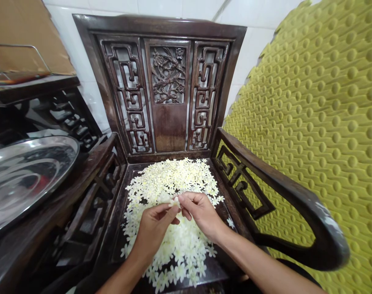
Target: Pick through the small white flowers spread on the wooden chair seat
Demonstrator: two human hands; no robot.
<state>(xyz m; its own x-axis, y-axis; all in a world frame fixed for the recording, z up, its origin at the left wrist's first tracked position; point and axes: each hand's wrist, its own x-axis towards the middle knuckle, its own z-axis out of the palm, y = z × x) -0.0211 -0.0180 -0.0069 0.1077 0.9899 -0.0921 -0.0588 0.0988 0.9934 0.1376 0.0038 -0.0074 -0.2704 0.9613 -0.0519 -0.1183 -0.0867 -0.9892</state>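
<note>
Many small white flowers (179,173) with pale yellow centres lie spread over the seat of a dark carved wooden chair (170,128). Just above them, my left hand (157,222) and my right hand (201,212) meet at the fingertips. Between thumb and fingers, the left pinches a white flower (174,202). My right thumb and forefinger close on the same bloom from the other side. Part of the flower is covered by the fingers, so its stem end cannot be made out.
Curved wooden armrests flank the seat, the right armrest (284,188) reaching forward. A round shiny metal tray (57,163) stands at the left. A yellow studded foam mat (320,122) rises on the right. White wall tiles (161,7) and brown cardboard (20,28) are behind.
</note>
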